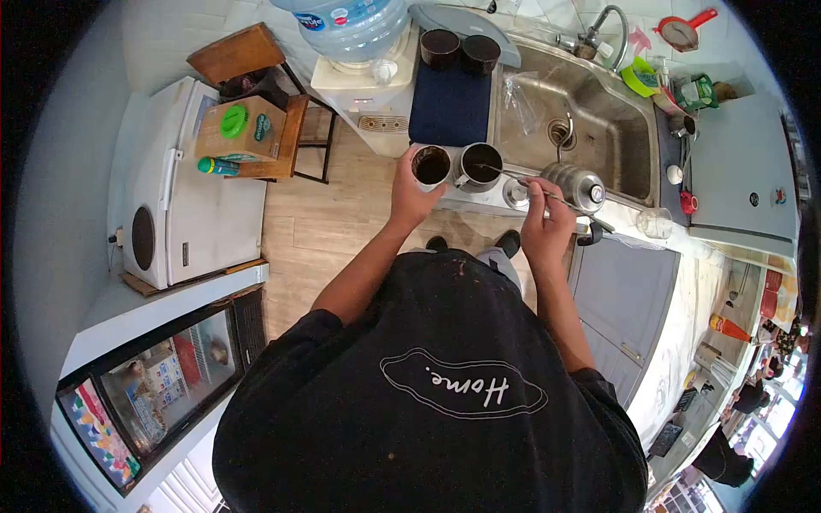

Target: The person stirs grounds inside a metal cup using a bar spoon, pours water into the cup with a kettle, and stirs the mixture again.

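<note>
My left hand (412,190) is wrapped round a white cup (430,166) with dark brown contents, held at the counter's front edge. Just right of it, a metal cup (479,167) with dark liquid stands on the counter. My right hand (548,221) grips the handle of a long spoon (513,176), whose far end reaches into the metal cup. Beside my right hand, a steel kettle (575,186) with a black handle stands near the sink's front edge. A small round metal lid (516,193) lies between the metal cup and the kettle.
Behind the cups is a dark blue mat (451,107) with two dark bowls (440,49) at its back. A steel sink (616,128) lies right of it, a water dispenser (363,94) left. A clear glass (654,223) stands right of the kettle.
</note>
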`<state>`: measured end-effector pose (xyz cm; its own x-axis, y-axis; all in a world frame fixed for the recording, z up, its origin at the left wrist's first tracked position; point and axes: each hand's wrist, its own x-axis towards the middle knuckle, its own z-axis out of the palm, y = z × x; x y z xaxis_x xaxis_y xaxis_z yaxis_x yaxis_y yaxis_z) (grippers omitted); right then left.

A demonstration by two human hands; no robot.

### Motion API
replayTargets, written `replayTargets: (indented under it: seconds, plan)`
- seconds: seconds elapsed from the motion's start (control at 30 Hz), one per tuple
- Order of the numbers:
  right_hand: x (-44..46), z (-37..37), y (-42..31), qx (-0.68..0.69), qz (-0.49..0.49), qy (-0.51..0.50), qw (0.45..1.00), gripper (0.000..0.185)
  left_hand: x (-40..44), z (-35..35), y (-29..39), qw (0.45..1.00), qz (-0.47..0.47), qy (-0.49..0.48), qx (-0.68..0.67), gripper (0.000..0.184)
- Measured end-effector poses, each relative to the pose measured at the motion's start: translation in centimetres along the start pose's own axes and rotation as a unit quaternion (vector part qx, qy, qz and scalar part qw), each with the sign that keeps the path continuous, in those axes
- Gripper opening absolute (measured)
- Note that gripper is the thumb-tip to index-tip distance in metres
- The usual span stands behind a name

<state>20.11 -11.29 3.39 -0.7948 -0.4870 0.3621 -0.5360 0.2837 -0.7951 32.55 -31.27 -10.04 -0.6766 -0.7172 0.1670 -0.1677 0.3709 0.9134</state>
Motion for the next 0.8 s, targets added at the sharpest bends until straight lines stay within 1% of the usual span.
replayTargets:
  seconds: [0.13,0.2,0.23,0.33,0.43,0.53,0.63,0.73,0.8]
  plan:
    - [0.0,0.4,1.0,-0.044,-0.043,0.012,0.998,0.014,-0.8,-0.7,0.6,0.999,0.009,0.008,-0.03,0.097]
    - [0.0,0.1,0.9,-0.079,-0.069,0.016,0.994,0.012,-1.7,-1.8,2.2,0.998,0.031,0.02,0.052,0.098]
    - [0.0,0.0,1.0,-0.075,-0.079,0.019,0.994,0.011,-1.9,-2.4,3.3,0.994,0.043,0.027,0.092,0.099]
    - [-0.3,-0.2,1.0,-0.063,-0.1,0.024,0.993,0.007,-2.6,-3.5,5.2,0.988,0.087,0.019,0.122,0.096]
    - [-0.4,0.2,0.5,-0.058,-0.108,0.025,0.992,0.005,-2.6,-4.0,6.7,0.981,0.145,0.014,0.127,0.076]
    - [-0.1,0.8,0.6,-0.083,-0.112,0.03,0.99,0.006,-2.7,-3.7,7.7,0.995,0.058,-0.073,0.045,0.055]
    - [0.0,0.6,1.2,-0.093,-0.097,0.039,0.99,0.006,-2.5,-2.4,7.8,0.996,0.026,-0.077,-0.022,0.045]
    - [-0.1,0.2,1.1,-0.074,-0.101,0.038,0.991,0.006,-2.6,-1.8,7.7,0.993,0.011,-0.105,-0.045,0.041]
    - [-0.3,0.4,0.7,-0.071,-0.117,0.038,0.99,0.006,-2.5,-1.1,7.5,0.991,-0.044,-0.12,-0.043,0.037]
